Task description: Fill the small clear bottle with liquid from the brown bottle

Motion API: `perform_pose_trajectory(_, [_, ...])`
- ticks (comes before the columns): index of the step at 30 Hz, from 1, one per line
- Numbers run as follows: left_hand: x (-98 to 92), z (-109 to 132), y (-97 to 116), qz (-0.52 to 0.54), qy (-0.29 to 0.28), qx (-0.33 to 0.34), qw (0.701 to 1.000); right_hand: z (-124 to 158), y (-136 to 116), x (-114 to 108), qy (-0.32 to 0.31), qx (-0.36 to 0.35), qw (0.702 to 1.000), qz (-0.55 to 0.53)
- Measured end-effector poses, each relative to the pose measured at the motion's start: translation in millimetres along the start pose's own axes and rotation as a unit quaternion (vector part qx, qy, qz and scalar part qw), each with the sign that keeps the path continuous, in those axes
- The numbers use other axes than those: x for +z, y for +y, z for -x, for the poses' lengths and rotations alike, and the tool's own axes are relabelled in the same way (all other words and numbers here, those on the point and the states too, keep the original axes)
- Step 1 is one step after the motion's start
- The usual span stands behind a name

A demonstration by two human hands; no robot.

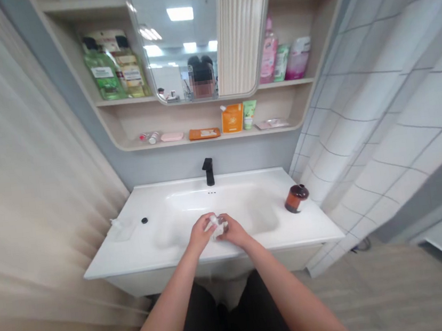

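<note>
Head view: the left hand (201, 234) and right hand (234, 231) grasp a small clear-and-white object (217, 229) from opposite sides, fingers partly covering it. Object is located above the basin (254, 204), near the middle of the counter's (112, 260) front edge. Brown bottle (294, 200) stands near the right edge; black round piece (144, 220) lies toward the left edge

Grey wall (156, 165), mirrored cabinet (194, 116), beige curtain (32, 172), white gridded curtain (376, 114), grey-brown floor (397, 289)
</note>
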State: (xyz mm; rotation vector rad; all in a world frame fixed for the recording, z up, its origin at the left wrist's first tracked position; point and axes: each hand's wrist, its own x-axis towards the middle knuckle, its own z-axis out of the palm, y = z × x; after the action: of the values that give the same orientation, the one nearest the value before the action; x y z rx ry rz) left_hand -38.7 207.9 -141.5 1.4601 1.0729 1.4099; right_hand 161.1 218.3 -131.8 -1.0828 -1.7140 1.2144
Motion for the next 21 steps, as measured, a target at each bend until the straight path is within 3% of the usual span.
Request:
perform_pose_trajectory(5, [-0.9,0.4,-0.3,0.019,0.010,-0.035,0.999,-0.8,1.2,-1.1,0.001,-0.001,1.000,0.012])
perform_pose_trajectory(21, [-1.2,-1.9,0.6,-0.001,0.005,-0.028,1.000,0.9,-1.6,0.5,0.015,0.008,0.999,0.029])
